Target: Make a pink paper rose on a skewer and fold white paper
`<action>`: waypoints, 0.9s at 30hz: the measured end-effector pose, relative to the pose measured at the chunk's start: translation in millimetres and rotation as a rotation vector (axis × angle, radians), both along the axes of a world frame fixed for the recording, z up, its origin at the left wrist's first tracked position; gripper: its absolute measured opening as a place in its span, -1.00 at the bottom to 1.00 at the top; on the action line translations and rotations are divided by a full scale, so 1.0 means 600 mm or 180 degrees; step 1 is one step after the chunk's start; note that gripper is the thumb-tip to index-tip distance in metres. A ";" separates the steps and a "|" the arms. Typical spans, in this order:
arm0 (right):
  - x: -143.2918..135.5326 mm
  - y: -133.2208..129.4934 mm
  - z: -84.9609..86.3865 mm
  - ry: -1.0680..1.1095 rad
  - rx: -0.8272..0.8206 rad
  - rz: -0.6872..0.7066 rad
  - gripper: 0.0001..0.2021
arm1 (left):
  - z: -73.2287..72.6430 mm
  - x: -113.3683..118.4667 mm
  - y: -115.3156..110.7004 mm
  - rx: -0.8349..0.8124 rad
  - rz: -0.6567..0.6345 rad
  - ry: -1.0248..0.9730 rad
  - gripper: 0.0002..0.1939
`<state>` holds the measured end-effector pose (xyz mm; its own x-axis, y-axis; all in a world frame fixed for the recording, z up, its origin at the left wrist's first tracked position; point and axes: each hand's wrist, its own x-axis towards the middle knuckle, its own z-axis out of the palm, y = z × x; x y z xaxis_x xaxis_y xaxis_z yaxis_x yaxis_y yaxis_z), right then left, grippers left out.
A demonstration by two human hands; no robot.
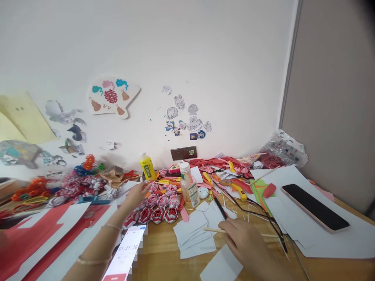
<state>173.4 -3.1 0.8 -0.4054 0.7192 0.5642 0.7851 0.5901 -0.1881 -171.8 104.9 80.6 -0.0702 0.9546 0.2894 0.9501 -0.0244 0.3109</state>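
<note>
The stick (213, 230) is showing matt wood. The paper slips (195, 239) are looking smooth and matt; the wooden counter (160, 248) is shining faintly.

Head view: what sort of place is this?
Probably a craft table against a wall: rows of red-and-white rose-shaped pieces, loose white paper cards, and a yellow cutter among coloured scraps.

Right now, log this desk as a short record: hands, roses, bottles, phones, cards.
Left hand: at the paper roses; contact unclear
Right hand: holding a wooden stick
Rose colors: red and white
Bottles: yellow bottle; white-capped bottle
Phones: lit phone; dark-screened phone on white paper
Cards: white cards, overlapping
</note>
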 end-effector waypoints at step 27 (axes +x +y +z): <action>-0.040 -0.010 -0.039 -0.0840 -0.0394 0.1187 -0.89 | -0.207 0.192 -0.186 0.0624 -0.0861 0.0698 -0.50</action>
